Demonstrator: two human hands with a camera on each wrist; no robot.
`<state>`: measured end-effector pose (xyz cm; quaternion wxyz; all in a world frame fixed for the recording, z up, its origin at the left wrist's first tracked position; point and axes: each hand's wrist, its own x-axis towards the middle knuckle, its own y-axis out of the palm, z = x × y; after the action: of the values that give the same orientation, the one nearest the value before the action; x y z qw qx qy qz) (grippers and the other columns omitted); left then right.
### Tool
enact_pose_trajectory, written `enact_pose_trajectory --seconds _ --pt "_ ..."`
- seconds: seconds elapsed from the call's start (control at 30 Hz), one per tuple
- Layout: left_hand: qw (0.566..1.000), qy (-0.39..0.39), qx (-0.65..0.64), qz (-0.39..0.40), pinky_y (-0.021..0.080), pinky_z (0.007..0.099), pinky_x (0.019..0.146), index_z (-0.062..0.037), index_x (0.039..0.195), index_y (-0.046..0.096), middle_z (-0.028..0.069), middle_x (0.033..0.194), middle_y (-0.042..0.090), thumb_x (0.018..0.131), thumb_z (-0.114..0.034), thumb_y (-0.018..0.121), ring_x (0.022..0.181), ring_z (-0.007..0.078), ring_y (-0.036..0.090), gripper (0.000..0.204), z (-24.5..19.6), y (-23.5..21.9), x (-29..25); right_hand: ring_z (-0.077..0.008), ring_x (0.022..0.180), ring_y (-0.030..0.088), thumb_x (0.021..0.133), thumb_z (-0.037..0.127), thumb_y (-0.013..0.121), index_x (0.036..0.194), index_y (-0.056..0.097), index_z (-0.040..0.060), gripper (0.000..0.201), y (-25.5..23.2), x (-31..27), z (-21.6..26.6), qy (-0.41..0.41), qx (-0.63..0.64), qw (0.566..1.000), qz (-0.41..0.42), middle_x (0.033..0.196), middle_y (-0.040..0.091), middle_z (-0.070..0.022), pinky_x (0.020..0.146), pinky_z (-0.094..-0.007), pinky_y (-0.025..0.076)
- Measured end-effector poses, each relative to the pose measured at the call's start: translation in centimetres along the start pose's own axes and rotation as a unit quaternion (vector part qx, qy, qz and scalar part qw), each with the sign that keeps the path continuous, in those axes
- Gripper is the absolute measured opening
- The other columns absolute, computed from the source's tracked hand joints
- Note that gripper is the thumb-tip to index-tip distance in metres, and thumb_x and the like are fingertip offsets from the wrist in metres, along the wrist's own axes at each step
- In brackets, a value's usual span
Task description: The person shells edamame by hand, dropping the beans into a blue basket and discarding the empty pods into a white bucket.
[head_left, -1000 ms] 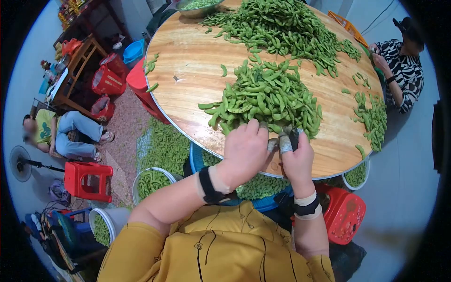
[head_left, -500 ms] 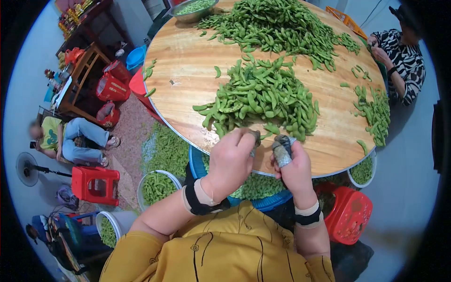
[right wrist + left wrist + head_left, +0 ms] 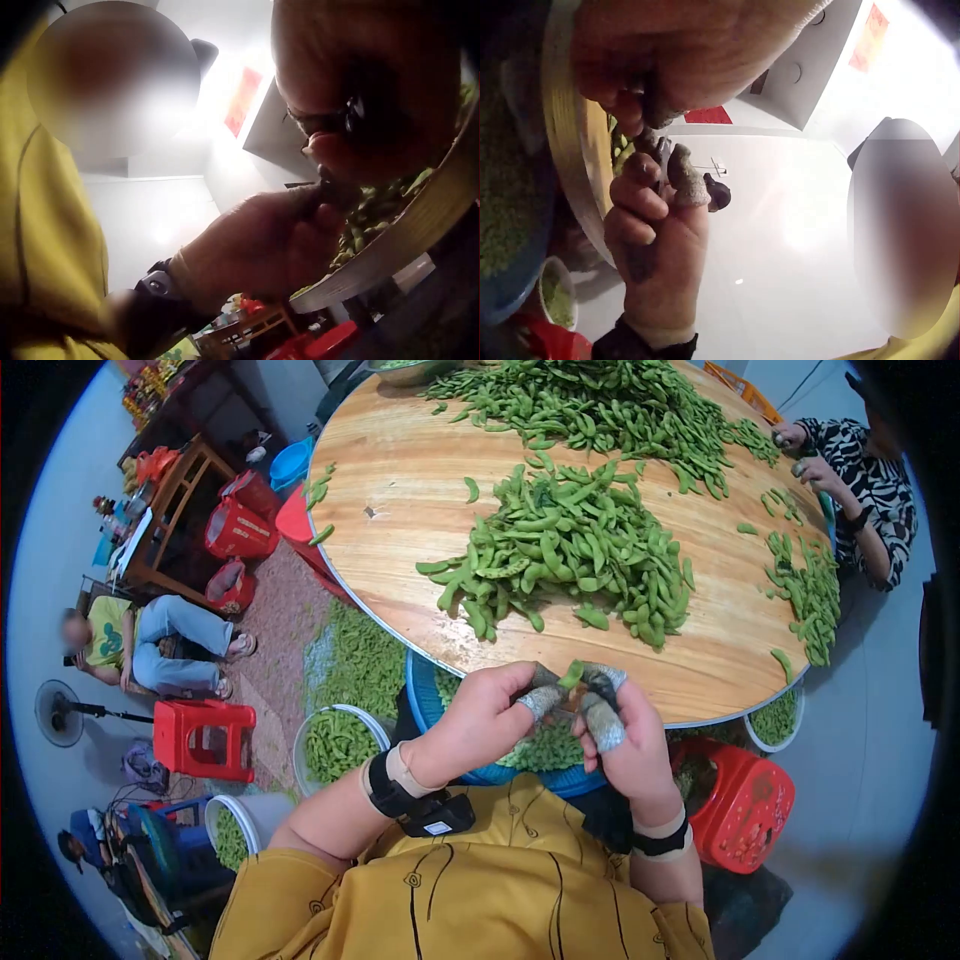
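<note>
A single green soybean pod (image 3: 571, 675) is pinched between the fingertips of both hands, just off the near edge of the round wooden table (image 3: 400, 575). My left hand (image 3: 478, 715) grips it from the left with thumb and forefinger, and my right hand (image 3: 640, 745) from the right. Grey wrappings cover the working thumbs and fingers. Beyond the hands lies a small heap of soybean pods (image 3: 575, 550). Both wrist views show the left hand (image 3: 259, 232) and right hand (image 3: 660, 225) meeting at the fingertips; the pod is hidden in shadow there.
A larger pod heap (image 3: 600, 415) covers the table's far side. Below the near edge sits a blue basin (image 3: 425, 690) of shelled beans. White buckets (image 3: 372, 722) of pods and red stools (image 3: 755, 810) stand around. One person (image 3: 850, 490) sits across at right, another (image 3: 150, 645) at left.
Both hands have drawn back from the heap's near edge toward the body, over the table's rim. A green pod now shows between their fingertips.
</note>
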<state>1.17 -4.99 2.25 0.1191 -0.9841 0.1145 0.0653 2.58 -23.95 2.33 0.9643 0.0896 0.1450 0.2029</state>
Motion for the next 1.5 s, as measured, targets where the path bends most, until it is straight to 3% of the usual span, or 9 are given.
enact_pose_trajectory --seconds 0.57,0.7,0.73,0.97,1.0,1.07,1.13,1.23,1.5 --pt "0.884 0.285 0.358 -0.098 0.046 0.0377 0.061 -0.0010 0.090 0.058 0.0170 0.074 0.055 0.074 -0.003 0.061 0.067 0.0356 0.055 0.016 0.0 -0.1 -0.9 -0.0036 0.047 0.040 0.090 0.001 0.044 0.133 0.043 0.0077 0.044 0.3 -0.5 1.0 0.073 0.035 0.994 0.079 0.073 0.053 0.0002 0.043 -0.0189 0.035" --pt "0.990 0.079 -0.119 0.016 0.040 0.0299 0.054 -0.0026 0.090 0.058 0.0088 0.069 0.056 0.086 -0.008 0.060 0.056 0.0207 0.049 0.007 0.2 -0.4 -0.8 -0.0032 0.046 0.036 0.091 0.004 0.046 0.131 0.045 0.0087 0.040 0.6 -1.1 1.2 0.093 0.172 0.975 0.111 0.069 0.049 0.0017 0.042 -0.0194 0.034" --pt "0.922 -0.094 -0.362 0.098 0.036 0.0265 0.052 -0.0027 0.091 0.058 0.0065 0.068 0.054 0.089 -0.010 0.061 0.054 0.0148 0.045 0.008 0.2 -0.5 -0.9 -0.0032 0.046 0.036 0.092 0.005 0.047 0.131 0.045 0.0090 0.039 0.7 -1.3 1.3 0.108 0.211 0.965 0.112 0.068 0.048 0.0019 0.041 -0.0196 0.033" --pt "0.757 -0.114 -0.585 0.268 0.032 0.0215 0.053 -0.0051 0.099 0.057 0.0007 0.062 0.049 0.096 -0.027 0.052 0.053 0.0089 0.040 0.023 2.0 -0.2 -0.9 -0.0045 0.048 0.042 0.092 0.006 0.050 0.127 0.050 0.0082 0.036 0.7 -1.8 -0.1 0.094 0.214 0.965 0.119 0.069 0.052 -0.0008 0.043 -0.0203 0.037" --pt "0.756 -0.114 -0.586 0.269 0.032 0.0215 0.053 -0.0051 0.099 0.057 0.0007 0.062 0.049 0.096 -0.027 0.052 0.053 0.0089 0.040 0.023 2.2 -0.3 -0.7 -0.0045 0.050 0.044 0.091 0.005 0.051 0.126 0.051 0.0076 0.035 0.6 -0.8 -1.5 -0.133 -0.022 0.988 0.071 0.071 0.054 -0.0008 0.045 -0.0200 0.038" --pt "0.864 -0.130 -0.454 0.174 0.036 0.0236 0.055 -0.0056 0.097 0.056 0.0003 0.066 0.050 0.094 -0.021 0.055 0.055 0.0117 0.043 0.016 2.5 -0.5 -0.4 -0.0045 0.051 0.047 0.090 0.005 0.052 0.125 0.053 0.0070 0.034 0.4 -0.6 -1.9 -0.343 -0.256 0.904 0.016 0.072 0.056 -0.0009 0.046 -0.0196 0.040" --pt "0.924 -0.076 -0.349 0.136 0.038 0.0250 0.055 -0.0049 0.093 0.056 0.0010 0.067 0.050 0.091 -0.018 0.059 0.056 0.0127 0.045 0.014 2.0 0.0 -0.5 -0.0039 0.053 0.049 0.089 0.005 0.051 0.124 0.054 0.0060 0.035 0.3 -1.5 -0.3 -0.044 -0.186 0.981 0.033 0.073 0.058 0.0002 0.048 -0.0185 0.041" --pt "0.994 0.050 -0.046 0.082 0.042 0.0279 0.055 -0.0030 0.089 0.054 0.0042 0.070 0.049 0.083 -0.012 0.066 0.059 0.0167 0.049 0.016 0.4 -0.8 -0.8 -0.0036 0.053 0.049 0.088 0.004 0.049 0.124 0.054 0.0061 0.036 0.5 -1.8 0.5 0.085 -0.066 0.993 0.057 0.071 0.057 0.0023 0.048 -0.0185 0.041" --pt "0.915 0.250 0.315 -0.031 0.045 0.0338 0.056 0.0007 0.089 0.055 0.0141 0.071 0.050 0.079 -0.009 0.066 0.061 0.0280 0.052 0.017 1.0 -0.1 -1.1 -0.0031 0.053 0.048 0.090 0.006 0.050 0.125 0.054 0.0066 0.035 0.6 -2.0 0.7 0.103 -0.054 0.992 0.047 0.071 0.057 0.0025 0.048 -0.0184 0.040"
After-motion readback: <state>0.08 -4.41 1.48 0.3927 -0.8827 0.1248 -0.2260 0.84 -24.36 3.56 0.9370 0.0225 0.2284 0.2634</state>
